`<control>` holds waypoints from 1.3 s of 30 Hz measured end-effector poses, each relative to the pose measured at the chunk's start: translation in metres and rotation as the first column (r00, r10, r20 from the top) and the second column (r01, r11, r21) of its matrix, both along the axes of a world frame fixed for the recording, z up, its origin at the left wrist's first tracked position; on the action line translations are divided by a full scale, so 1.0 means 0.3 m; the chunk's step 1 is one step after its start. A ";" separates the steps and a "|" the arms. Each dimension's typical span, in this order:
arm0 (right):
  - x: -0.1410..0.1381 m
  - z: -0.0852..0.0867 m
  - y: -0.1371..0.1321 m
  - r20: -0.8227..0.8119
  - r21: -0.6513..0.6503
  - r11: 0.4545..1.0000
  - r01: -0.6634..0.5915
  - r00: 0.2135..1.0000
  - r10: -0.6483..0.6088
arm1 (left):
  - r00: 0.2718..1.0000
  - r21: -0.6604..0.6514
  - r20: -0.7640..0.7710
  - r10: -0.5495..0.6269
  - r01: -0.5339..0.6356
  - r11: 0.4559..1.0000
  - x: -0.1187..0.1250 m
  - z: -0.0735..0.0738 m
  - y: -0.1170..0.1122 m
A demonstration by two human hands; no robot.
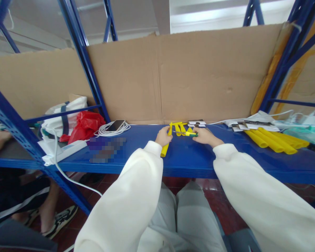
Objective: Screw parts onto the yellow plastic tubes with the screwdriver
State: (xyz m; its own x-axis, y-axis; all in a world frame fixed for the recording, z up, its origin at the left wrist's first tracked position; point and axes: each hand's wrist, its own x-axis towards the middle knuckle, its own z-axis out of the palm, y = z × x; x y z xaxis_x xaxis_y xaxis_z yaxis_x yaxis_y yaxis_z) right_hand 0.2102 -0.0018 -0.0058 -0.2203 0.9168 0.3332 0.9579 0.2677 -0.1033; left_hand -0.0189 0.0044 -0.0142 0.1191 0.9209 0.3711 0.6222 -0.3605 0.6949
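Note:
My left hand [163, 136] is closed around a long yellow tube [166, 147] that slants down toward me over the blue shelf [147, 154]. My right hand [205, 135] is closed on a small tool with a yellow and green handle [191, 133], its tip pointing left toward the tube's upper end. Short yellow tube pieces [180, 128] lie just behind the two hands. Both arms wear white sleeves.
Several long yellow tubes [274, 140] lie at the right beside papers and small packets [248, 125]. A phone on a coiled white cable [112, 127], a red bag [85, 126] and a white bag sit at the left. Cardboard backs the shelf. Another person's legs show at lower left.

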 end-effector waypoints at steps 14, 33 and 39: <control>-0.054 0.032 -0.043 0.110 -0.159 0.986 -0.040 0.992 0.058 | 0.990 0.058 -0.039 0.133 -0.131 0.990 -0.019 0.004 0.017; -0.295 0.010 0.069 -0.126 -0.068 0.969 -0.238 0.966 0.228 | 0.981 0.067 -0.038 0.189 -0.186 0.980 -0.009 0.016 -0.007; -0.075 0.079 0.126 -0.053 0.002 0.988 0.157 0.986 -0.156 | 0.991 0.053 -0.026 0.128 -0.127 0.991 -0.005 0.022 -0.016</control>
